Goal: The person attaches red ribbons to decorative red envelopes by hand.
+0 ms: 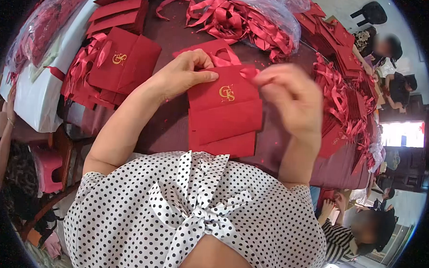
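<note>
In front of me lies a red paper gift bag (pixel 225 99) with a gold monogram, on top of more red bags (pixel 233 143). My left hand (pixel 186 74) is closed on its upper left edge, thumb on the front and fingers curled behind. A shiny red ribbon (pixel 248 72) comes out at the bag's upper right. Its end meets the fingertips of my right hand (pixel 291 99), which is smeared by motion but looks pinched on it. Behind the bag's top edge a ribbon loop (pixel 224 58) shows against another red sheet.
Finished-looking bags with ribbons (pixel 125 60) are stacked at left, near a white wrapped package (pixel 36 97). Loose ribbons (pixel 246 24) in clear plastic lie at the back. More ribboned bags (pixel 341 96) pile up at right on the dark red tablecloth (pixel 165 125). Several people work nearby.
</note>
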A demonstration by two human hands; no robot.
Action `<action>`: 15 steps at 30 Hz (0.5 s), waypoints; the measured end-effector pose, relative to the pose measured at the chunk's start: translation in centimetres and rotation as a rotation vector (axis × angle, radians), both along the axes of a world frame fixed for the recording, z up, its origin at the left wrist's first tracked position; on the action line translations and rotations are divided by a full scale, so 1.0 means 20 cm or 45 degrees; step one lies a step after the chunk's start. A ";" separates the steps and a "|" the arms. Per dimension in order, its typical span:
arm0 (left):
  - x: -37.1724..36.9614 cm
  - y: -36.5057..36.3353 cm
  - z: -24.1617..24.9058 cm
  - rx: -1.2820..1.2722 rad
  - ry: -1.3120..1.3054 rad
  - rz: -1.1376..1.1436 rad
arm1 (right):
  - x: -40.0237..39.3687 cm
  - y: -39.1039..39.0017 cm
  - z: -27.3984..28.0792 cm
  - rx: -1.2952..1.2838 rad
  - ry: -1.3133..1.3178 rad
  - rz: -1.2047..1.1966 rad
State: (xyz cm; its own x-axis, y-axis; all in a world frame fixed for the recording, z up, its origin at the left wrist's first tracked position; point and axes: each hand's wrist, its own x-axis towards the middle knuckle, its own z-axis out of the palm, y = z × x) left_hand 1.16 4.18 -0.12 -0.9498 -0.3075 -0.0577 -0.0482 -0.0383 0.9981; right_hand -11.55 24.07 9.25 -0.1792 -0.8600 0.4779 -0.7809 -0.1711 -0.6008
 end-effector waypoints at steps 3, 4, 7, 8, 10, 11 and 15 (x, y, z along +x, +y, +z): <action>-0.02 0.00 -0.04 -0.008 0.084 0.003 | 0.12 -0.11 -0.14 0.314 -0.616 0.030; -0.02 -0.01 -0.06 -0.020 0.146 0.011 | 0.11 -0.14 -0.18 0.343 -0.686 0.034; -0.02 -0.01 -0.04 0.247 0.169 -0.063 | 0.03 -0.19 -0.27 0.245 -0.996 0.075; -0.02 -0.02 -0.04 0.250 0.172 -0.055 | 0.00 -0.20 -0.30 0.205 -1.066 0.073; -0.03 -0.05 -0.05 0.374 0.202 -0.129 | -0.04 -0.21 -0.33 0.180 -1.184 0.110; -0.03 -0.07 -0.06 0.396 0.194 -0.198 | -0.05 -0.21 -0.33 0.146 -1.302 0.140; -0.02 -0.04 -0.03 0.386 0.150 -0.270 | -0.06 -0.21 -0.35 0.146 -1.407 0.141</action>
